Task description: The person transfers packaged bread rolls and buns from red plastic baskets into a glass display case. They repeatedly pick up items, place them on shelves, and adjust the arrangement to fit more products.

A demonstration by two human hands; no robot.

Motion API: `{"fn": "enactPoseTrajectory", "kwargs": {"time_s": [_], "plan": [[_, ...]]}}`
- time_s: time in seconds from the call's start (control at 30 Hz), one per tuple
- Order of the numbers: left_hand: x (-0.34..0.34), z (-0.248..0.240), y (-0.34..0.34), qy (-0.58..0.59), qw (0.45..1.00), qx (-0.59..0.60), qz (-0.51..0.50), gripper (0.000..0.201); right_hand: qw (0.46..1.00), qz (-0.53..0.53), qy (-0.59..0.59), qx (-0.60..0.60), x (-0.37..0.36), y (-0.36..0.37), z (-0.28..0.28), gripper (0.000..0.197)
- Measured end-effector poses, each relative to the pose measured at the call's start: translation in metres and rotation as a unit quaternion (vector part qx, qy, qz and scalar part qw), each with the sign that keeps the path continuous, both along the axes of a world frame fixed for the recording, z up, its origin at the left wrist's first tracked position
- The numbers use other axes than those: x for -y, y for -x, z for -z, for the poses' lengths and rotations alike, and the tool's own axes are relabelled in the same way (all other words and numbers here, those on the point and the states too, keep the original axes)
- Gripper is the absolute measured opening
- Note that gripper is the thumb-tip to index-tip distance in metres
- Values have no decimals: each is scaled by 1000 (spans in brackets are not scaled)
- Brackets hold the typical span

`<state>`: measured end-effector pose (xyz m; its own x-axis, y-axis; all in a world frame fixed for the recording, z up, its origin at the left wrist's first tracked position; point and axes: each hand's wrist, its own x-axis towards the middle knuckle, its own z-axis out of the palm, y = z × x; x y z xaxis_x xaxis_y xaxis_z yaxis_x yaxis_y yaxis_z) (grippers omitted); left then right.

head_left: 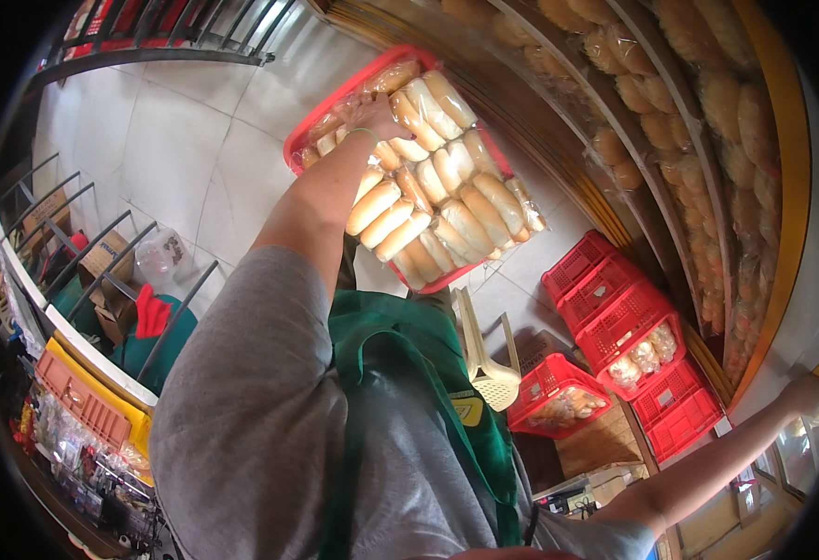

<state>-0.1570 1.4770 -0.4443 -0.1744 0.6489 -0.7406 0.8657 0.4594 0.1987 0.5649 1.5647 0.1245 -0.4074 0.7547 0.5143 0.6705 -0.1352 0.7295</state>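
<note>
My left hand [379,119], with a thin green band at the wrist, lies over plastic-wrapped bread rolls with its fingers spread. These bagged long rolls [461,219] are piled in rows above the rim of a red crate [298,140]. Some fingertips blur against the shiny wrapping. Far off to the right, my right arm stretches out, and my right hand [809,392] is beside the yellow edge of the shelf unit [773,308], at the dark rim of the view. Its fingers do not show clearly there; a shiny clear thing is close to them.
Shelves of bagged bread [661,121] rise on the right. Below them stand stacked red crates [615,299], and a smaller red crate [559,397] holds more bags. A cream plastic chair [493,378] is near my body. On the left is a metal-barred rack [102,271] over a tiled floor [181,131].
</note>
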Motion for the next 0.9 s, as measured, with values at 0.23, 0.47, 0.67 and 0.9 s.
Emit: {"fn": "enactPoseTrajectory", "kwargs": {"time_s": [0.23,0.47,0.67,0.9], "plan": [[13,-38,-39,-126,988,88,5,61,999,2,43,-10,20,-2,10,47],[46,-145,-57,-331,914,237,6,53,992,-56,58,-96,22,88,61,55],[13,-429,-18,-325,752,564,-103,52,863,65,11,-500,13,257,60,36],[-79,-638,-63,-781,449,414,126,37,884,49,-5,-465,21,272,45,26]]}}
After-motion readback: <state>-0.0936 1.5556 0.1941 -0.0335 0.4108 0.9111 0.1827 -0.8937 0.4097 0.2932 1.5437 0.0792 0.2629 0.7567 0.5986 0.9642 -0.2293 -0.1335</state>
